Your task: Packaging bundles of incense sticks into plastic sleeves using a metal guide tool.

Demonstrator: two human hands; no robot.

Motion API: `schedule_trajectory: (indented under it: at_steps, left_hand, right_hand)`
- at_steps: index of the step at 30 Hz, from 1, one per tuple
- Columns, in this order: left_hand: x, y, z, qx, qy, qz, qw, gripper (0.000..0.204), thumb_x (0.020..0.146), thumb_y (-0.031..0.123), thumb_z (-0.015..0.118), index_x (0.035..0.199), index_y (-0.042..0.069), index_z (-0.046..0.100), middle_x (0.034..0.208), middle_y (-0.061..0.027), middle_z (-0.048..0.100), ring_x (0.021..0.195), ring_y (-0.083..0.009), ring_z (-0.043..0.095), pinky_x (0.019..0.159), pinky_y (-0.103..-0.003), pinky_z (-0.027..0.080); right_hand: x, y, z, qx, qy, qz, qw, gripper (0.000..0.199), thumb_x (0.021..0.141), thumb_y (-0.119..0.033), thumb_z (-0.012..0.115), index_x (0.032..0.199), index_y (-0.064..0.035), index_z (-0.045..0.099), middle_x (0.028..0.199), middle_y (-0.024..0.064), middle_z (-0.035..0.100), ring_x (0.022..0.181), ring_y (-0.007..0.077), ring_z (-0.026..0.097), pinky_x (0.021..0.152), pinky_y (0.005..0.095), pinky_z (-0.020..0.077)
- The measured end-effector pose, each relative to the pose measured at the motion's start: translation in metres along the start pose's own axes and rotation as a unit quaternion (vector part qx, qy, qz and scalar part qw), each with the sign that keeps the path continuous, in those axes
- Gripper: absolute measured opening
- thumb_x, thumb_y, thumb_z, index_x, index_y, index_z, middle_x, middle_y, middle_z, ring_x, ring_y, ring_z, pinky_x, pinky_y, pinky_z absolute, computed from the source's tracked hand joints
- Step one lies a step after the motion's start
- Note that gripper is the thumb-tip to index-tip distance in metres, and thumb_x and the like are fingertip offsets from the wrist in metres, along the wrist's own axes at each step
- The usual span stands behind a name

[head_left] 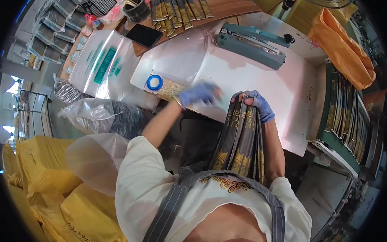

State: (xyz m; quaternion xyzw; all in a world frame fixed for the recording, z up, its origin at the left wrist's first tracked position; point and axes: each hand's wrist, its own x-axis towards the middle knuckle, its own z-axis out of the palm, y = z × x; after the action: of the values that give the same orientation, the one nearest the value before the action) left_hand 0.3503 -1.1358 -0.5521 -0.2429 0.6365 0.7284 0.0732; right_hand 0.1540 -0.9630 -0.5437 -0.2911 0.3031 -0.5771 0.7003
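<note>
My right hand [258, 105], in a blue glove with bare fingertips, is closed around the top ends of several long, narrow black packets [239, 139] with gold print. They hang down in front of my chest, over the near edge of the white worktop [283, 124]. To their left, my left hand [200, 95], also blue-gloved, is smeared by motion above the worktop. Whether its fingers are apart or closed does not show. Just beyond its wrist lies a patterned yellowish item [171, 89] beside a blue ring with a white centre [154, 82].
A grey-green bag sealer [251, 45] stands at the back. More black-and-gold packets [178, 9] lie on a brown board, near a black phone [144, 35]. Other packets [343, 113] fill a green tray at right, below an orange bag [343, 53]. Yellow sacks [49, 163] are stacked at left.
</note>
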Motion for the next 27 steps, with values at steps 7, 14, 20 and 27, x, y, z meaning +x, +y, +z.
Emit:
schedule_trajectory:
  at_steps: [7, 14, 20, 27]
  left_hand:
    - [-0.002, -0.069, -0.157, 0.423, 0.333, 0.088, 0.838, 0.018, 0.068, 0.018, 0.071, 0.080, 0.010, 0.061, 0.072, -0.0097, 0.061, 0.068, -0.0267, 0.059, 0.066, -0.035, 0.048]
    - [0.025, -0.064, -0.159, 0.449, 0.359, 0.228, 0.786, 0.019, 0.073, 0.026, 0.065, 0.076, 0.008, 0.060, 0.075, -0.0156, 0.060, 0.071, -0.0344, 0.057, 0.067, -0.041, 0.046]
    - [0.008, -0.079, -0.154, 0.456, 0.356, 0.159, 0.800, 0.027, 0.085, 0.028, 0.053, 0.075, 0.004, 0.062, 0.073, -0.0196, 0.060, 0.061, -0.0345, 0.055, 0.057, -0.043, 0.042]
    - [0.019, -0.009, 0.044, 0.356, 0.313, 0.177, 0.863, 0.022, 0.081, 0.024, 0.057, 0.075, 0.004, 0.061, 0.072, -0.0182, 0.060, 0.071, -0.0355, 0.061, 0.063, -0.041, 0.047]
  right_hand:
    - [0.009, 0.018, 0.006, -0.026, 0.098, 0.048, 0.994, 0.029, 0.072, -0.026, 0.065, 0.082, 0.0010, 0.063, 0.092, 0.0190, 0.062, 0.082, 0.0274, 0.060, 0.075, 0.0372, 0.0503]
    - [0.018, 0.025, -0.003, 0.000, 0.127, 0.029, 0.991, 0.033, 0.072, -0.021, 0.066, 0.090, 0.0071, 0.063, 0.084, 0.0174, 0.065, 0.072, 0.0243, 0.064, 0.070, 0.0320, 0.0522]
    - [0.036, 0.044, -0.013, -0.225, 0.101, -0.001, 0.969, 0.026, 0.077, -0.023, 0.059, 0.086, 0.0007, 0.064, 0.080, 0.0026, 0.061, 0.078, 0.0110, 0.053, 0.073, 0.0255, 0.0432]
    - [0.051, 0.052, -0.007, -0.178, 0.139, 0.057, 0.972, 0.034, 0.079, -0.033, 0.068, 0.087, 0.0002, 0.068, 0.075, 0.0043, 0.064, 0.068, 0.0100, 0.056, 0.066, 0.0247, 0.0462]
